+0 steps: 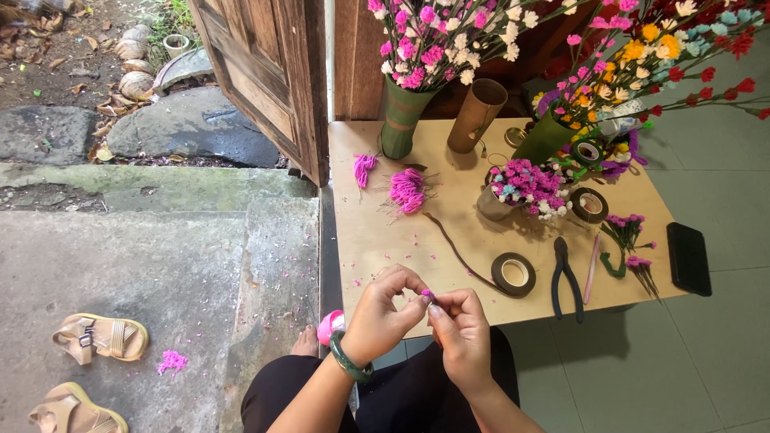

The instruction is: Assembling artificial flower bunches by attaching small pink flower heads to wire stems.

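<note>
From my remote seat I start at the far left, where a pair of tan strapped sandals [98,337] sits on the grey concrete step [160,265], with a small heap of pink petal scraps [172,362] just beside them. A dark wooden door [269,72] stands open above the step. Next comes the low light-wood table [377,240]. On it a green paper-wrapped vase of pink and white flowers [401,120] stands near the back, with loose bunches of magenta paper blossoms [407,190] lying in front of it.

Over the near table edge, my left hand [383,313], wearing a green bangle [350,362], is curled with thumb and forefinger pinched on a tiny pink flower bud [427,295]. My right hand [463,329] meets it there, fingers closed on the same bud from the other side. The bud is held between both sets of fingertips, just above the table's front rim.

Further right lie a roll of brown floral tape [514,274] with its strip trailing out, black-handled pliers [565,277], and a flat black phone [689,258] at the table's right end
</note>
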